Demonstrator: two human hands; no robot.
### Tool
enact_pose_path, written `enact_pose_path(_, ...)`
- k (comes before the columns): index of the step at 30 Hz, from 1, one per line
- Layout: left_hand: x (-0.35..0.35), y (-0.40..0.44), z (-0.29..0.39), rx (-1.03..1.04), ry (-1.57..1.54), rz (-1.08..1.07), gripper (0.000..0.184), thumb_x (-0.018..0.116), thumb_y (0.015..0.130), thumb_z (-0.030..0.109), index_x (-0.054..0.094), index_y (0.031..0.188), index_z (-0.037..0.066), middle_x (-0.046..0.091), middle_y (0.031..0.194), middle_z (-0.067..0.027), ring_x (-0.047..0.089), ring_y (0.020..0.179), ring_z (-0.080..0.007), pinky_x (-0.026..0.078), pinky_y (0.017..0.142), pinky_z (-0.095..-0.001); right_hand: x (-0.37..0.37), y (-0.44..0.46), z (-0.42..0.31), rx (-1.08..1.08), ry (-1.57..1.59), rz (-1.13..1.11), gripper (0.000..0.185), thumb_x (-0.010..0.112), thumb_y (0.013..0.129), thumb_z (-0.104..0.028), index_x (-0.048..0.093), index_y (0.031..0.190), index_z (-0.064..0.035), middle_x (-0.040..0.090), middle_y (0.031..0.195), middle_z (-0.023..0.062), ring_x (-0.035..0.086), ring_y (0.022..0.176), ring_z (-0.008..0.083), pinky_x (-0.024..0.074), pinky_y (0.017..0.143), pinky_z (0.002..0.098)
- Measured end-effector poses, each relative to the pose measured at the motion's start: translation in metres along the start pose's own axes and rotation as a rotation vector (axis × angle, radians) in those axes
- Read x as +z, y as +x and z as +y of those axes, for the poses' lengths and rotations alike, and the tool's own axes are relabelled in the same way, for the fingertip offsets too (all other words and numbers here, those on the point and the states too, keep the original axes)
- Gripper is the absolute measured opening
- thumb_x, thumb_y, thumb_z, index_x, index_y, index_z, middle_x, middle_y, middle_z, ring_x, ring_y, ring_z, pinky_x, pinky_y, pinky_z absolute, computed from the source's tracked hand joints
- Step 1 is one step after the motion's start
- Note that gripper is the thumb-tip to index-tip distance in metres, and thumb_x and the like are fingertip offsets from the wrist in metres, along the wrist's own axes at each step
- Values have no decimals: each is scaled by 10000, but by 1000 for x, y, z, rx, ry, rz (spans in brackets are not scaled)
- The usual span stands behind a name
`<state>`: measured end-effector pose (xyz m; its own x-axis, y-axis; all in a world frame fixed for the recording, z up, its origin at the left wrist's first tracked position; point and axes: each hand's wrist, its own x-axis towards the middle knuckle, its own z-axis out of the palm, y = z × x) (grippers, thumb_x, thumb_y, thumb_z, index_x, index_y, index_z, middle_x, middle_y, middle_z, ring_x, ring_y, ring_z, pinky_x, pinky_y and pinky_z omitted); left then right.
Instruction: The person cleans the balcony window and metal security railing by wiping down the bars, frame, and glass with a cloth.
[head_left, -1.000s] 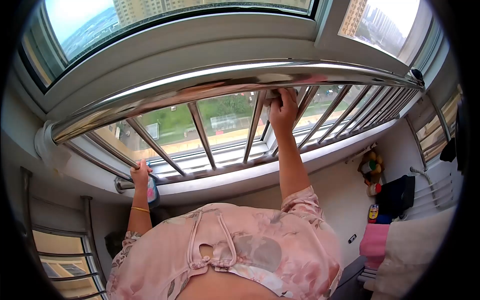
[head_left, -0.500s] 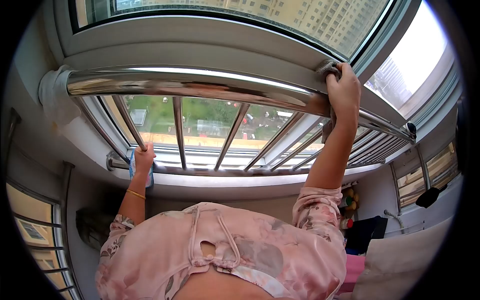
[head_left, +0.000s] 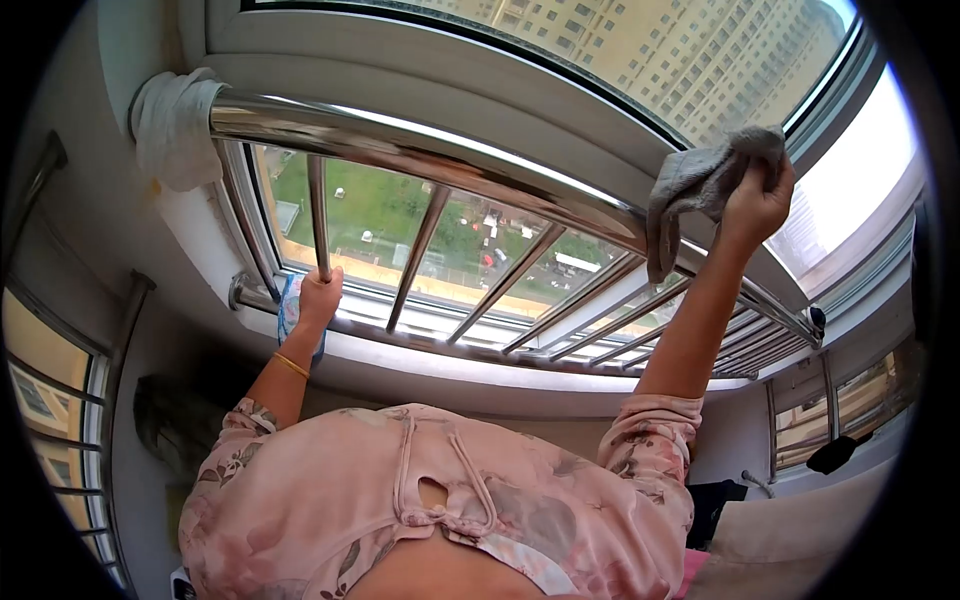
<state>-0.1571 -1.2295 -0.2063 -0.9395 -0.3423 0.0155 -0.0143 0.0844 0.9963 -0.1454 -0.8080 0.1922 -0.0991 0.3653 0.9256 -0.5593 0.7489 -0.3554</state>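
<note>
My right hand (head_left: 757, 205) is closed on a crumpled grey cloth (head_left: 690, 185). It holds the cloth up against the lower right corner of the window frame (head_left: 600, 130), with one end hanging over the thick top rail (head_left: 430, 150). Low on the left, my left hand (head_left: 320, 297) has its fingers wrapped round an upright metal bar (head_left: 318, 215) of the railing. Behind that hand and wrist a blue-and-white printed item (head_left: 289, 306) shows in part; whether the hand also holds it, I cannot tell.
White cloth (head_left: 178, 130) is wrapped round the rail's left end by the wall. Beyond the bars lies green ground (head_left: 375, 200) far below. A tall building (head_left: 690, 65) stands outside the upper pane. Dark cloth (head_left: 715, 510) and a beige cover (head_left: 800, 530) are at lower right.
My right hand has risen and moved right with the grey cloth, which now spreads out more. My left hand stays on the same bar. The view has turned, shifting the railing's left end rightward.
</note>
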Motion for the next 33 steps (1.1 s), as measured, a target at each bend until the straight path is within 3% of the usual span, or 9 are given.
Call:
enact_pose_path(4, -1, 4, -7, -14, 87, -23, 334, 560, 853, 252, 503, 633, 8, 475, 502, -66, 465, 489, -154, 380, 501, -349, 1, -51, -4, -327, -754, -639, 753, 478, 867, -540, 316, 1393, -27, 118, 1486, 219, 76, 1382, 361, 88, 1107, 412)
enact_pose_path(6, -1, 0, 0, -37, 129, -5, 330, 561, 845, 274, 533, 664, 0, 508, 533, -98, 500, 508, -196, 406, 538, -364, 2, -48, -13, -313, -566, -817, 676, 473, 881, -453, 327, 1393, -35, 100, 1499, 195, 41, 1394, 341, 58, 1109, 434)
enact_pose_path(10, -5, -7, 14, -48, 107, -43, 317, 571, 834, 291, 560, 689, 10, 548, 571, -111, 547, 568, -234, 426, 579, -367, 35, -62, -70, -481, -491, -1119, 538, 442, 867, -227, 378, 1379, -76, 122, 1514, 123, 42, 1403, 306, 52, 1114, 418)
enact_pose_path(15, -10, -13, 26, -34, 186, -72, 322, 575, 828, 325, 571, 694, 32, 573, 596, -100, 568, 585, -239, 437, 591, -368, 119, -85, -155, -818, -463, -1191, 437, 445, 899, -210, 469, 1328, -136, 183, 1508, 64, 94, 1401, 247, 96, 1105, 434)
enact_pose_path(20, -17, -13, 33, -18, 169, -138, 312, 577, 833, 331, 590, 730, 36, 583, 607, -90, 578, 601, -233, 441, 598, -361, 241, -129, -223, -1248, -201, -939, 406, 473, 854, -165, 544, 1253, -170, 330, 1444, 18, 230, 1357, 233, 189, 1067, 431)
enact_pose_path(21, -17, -15, 34, 4, 106, -127, 328, 594, 832, 292, 522, 660, 22, 495, 546, -46, 457, 540, -125, 390, 538, -324, 264, -141, -236, -1298, -141, -871, 404, 466, 842, -160, 562, 1234, -169, 343, 1434, 20, 254, 1342, 247, 202, 1065, 439)
enact_pose_path(25, -19, -19, 40, -31, 183, -113, 333, 595, 830, 345, 562, 715, 35, 531, 575, -58, 508, 569, -170, 416, 583, -342, 296, -156, -261, -1246, -34, -847, 362, 480, 842, -161, 592, 1186, -168, 378, 1407, 12, 281, 1324, 241, 178, 1072, 486)
enact_pose_path(29, -21, -19, 41, 0, 199, -129, 318, 590, 830, 343, 581, 739, 39, 578, 634, -102, 568, 626, -255, 431, 610, -375, 227, -112, -214, -1264, -232, -879, 318, 559, 856, -272, 589, 1171, -302, 397, 1381, -76, 278, 1322, 221, 111, 1056, 620)
enact_pose_path(33, -19, -13, 36, 31, 251, -113, 309, 585, 826, 339, 582, 713, 52, 591, 643, -103, 584, 636, -269, 437, 604, -380, 184, -80, -168, -1204, -384, -862, 412, 638, 798, -303, 565, 1200, -357, 360, 1407, -85, 240, 1337, 221, 137, 1054, 607)
